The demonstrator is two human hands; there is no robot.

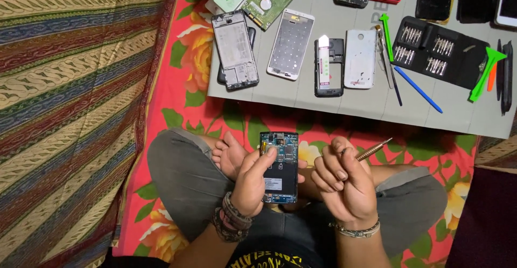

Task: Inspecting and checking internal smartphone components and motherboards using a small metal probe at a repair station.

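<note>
**Opened phone in one hand, driver in the other**

While I sit cross-legged on the floral cloth (177, 93), my left hand (254, 179) is closed around the opened phone (279, 167), thumb pressed on its upper board, the back cover off and the circuit board and dark battery area facing me. My right hand (344, 184) is curled shut, pinching a slim metal screwdriver (372, 149) whose tip points out toward two o'clock, clear of the phone.

Beyond my knees, at twelve o'clock, a grey mat (334, 93) carries the spares: a bare phone frame (235, 50) at eleven, a white perforated mid-frame (291, 43) beside it, a dark phone with a white strip (328, 66), and a white back cover (360, 58). At one to two o'clock lie a black bit case (436, 50), a blue spudger (417, 89) and green pry tools (487, 71). A green circuit board (268, 1) sits at the far eleven o'clock edge.

I judge the risks plain enough: nothing supports the phone over my lap, so a loosened screw could drop into the patterned cloth and vanish. My thumb on the exposed board could stress a connector. A slipping driver tip could gouge the board or battery.
</note>
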